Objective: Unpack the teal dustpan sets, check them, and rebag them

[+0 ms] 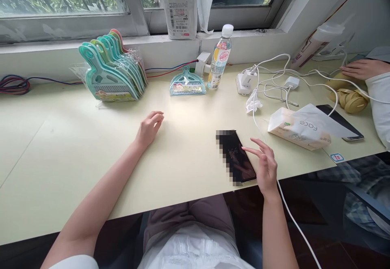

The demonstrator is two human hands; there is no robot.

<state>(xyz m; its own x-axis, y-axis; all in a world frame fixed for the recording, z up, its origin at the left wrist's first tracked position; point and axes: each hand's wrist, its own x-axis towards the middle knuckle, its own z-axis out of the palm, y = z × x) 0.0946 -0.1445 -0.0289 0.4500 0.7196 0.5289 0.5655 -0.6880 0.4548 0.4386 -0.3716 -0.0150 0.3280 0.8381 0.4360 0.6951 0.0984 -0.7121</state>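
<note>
A dark phone (236,157) lies flat near the front edge of the pale table (91,147). My right hand (264,165) hovers at its right side, fingers spread, index finger reaching over the screen. It holds nothing. My left hand (149,128) rests on the table in the middle, fingers loosely curled and apart, empty. A single packaged teal mini dustpan set (187,82) lies beyond it, near a plastic drink bottle (219,58).
A stack of packaged teal dustpan sets (111,70) stands at the back left. Chargers with white cables (268,82), a crumpled tissue (252,104) and a tissue pack (300,129) lie right. Another person's hand (362,68) and tablet (341,122) are at far right.
</note>
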